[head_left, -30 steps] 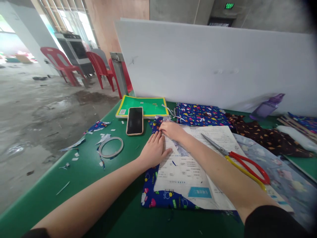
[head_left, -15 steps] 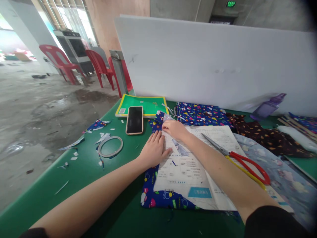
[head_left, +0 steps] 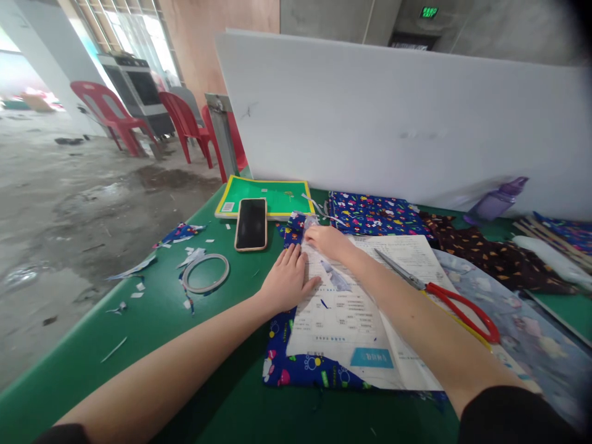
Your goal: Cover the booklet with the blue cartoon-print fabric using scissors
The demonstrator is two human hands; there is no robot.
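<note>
An open printed book lies on blue patterned fabric, whose margin shows along the left and near edges. My left hand is open and rests flat across the book's left edge and the fabric there. Just beyond it, my right hand is closed with curled fingers at the book's far left corner, where the fabric folds up beside a pale grey scrap. Its fingertips are partly hidden. Scissors with red and yellow handles lie on the right page, partly behind my right forearm. Another pale scrap lies on the left page.
A phone leans on a green book. A roll of tape and several scraps lie on the left of the green table. Folded blue fabric, brown fabric and a purple bottle stand before a white panel.
The raised fabric corner by my right hand sits slightly lower, and that hand has shifted a little. My left hand stays in place. The view has turned very slightly.
</note>
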